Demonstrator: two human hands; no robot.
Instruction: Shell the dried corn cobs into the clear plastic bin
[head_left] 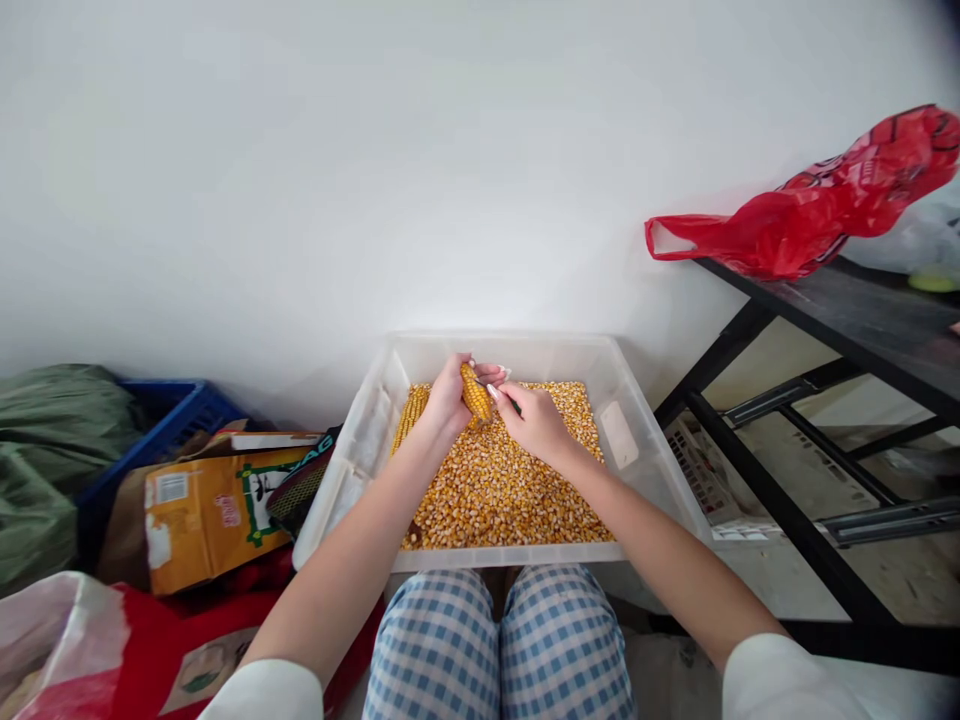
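Note:
A yellow corn cob, kernels still on it, is gripped in my left hand above the bin. My right hand is closed around a small tool with a thin dark shaft. The tool's tip meets the cob near its upper end; most of its handle is hidden in my fingers, so its exact kind does not show. Loose corn kernels cover the floor of the translucent plastic bin below both hands. More whole corn cobs lie along the bin's left side.
At left are a blue crate, a yellow cardboard box, a green bag and a red bag. To the right stands a black metal-framed table carrying a red plastic bag. A white wall rises behind the bin.

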